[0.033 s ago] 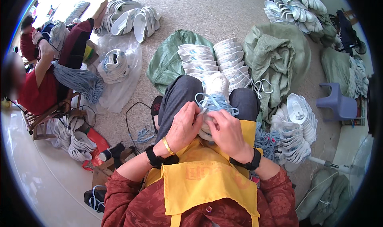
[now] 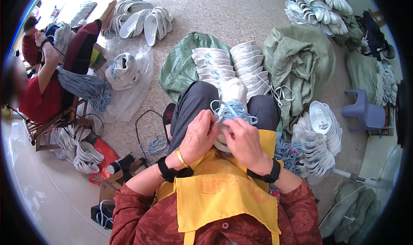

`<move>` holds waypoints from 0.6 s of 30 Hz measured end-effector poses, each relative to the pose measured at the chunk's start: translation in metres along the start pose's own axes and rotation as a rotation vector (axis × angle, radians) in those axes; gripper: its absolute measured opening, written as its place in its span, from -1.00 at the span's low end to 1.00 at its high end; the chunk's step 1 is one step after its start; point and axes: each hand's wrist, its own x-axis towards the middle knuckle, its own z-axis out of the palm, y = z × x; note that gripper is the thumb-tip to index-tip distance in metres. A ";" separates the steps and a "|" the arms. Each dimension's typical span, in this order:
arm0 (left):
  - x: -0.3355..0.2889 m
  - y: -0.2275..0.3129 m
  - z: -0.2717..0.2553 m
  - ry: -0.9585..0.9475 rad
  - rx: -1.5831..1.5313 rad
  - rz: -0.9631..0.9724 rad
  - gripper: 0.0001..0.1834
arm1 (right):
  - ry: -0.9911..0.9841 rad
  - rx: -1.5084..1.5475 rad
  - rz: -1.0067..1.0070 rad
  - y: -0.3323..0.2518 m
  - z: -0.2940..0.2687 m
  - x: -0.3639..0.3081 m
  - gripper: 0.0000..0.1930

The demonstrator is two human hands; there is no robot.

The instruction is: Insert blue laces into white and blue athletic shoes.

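Note:
A white shoe (image 2: 234,90) rests between my knees with its toe pointing away from me. Light blue shoelace (image 2: 233,110) crosses its upper, and a loop stands out at the left. My left hand (image 2: 197,135) has thumb and forefinger pinched at the shoe's opening, on the near end of the lacing. Close beside it, my right hand (image 2: 244,142) is closed at the same spot, its fingertips bent down onto the lace. The fingertips partly hide the lace ends and the heel. A yellow apron (image 2: 228,202) covers my lap.
Stacked white shoe uppers (image 2: 213,64) stand beyond my knees, between green sacks (image 2: 297,60). More uppers (image 2: 320,133) and blue laces (image 2: 286,152) lie at my right, near a purple stool (image 2: 363,109) and a fan (image 2: 387,176). Another person (image 2: 43,81) sits at the left.

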 end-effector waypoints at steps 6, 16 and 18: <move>0.001 -0.003 0.002 0.025 0.038 0.056 -0.83 | 0.059 -0.062 -0.133 0.005 0.012 0.016 -0.93; 0.002 0.004 -0.002 -0.006 -0.041 -0.029 -0.86 | -0.017 0.177 -0.101 -0.006 -0.042 -0.029 -0.91; 0.002 0.006 -0.002 -0.029 -0.064 -0.081 -0.84 | -0.010 0.165 -0.110 -0.001 -0.053 -0.042 -0.92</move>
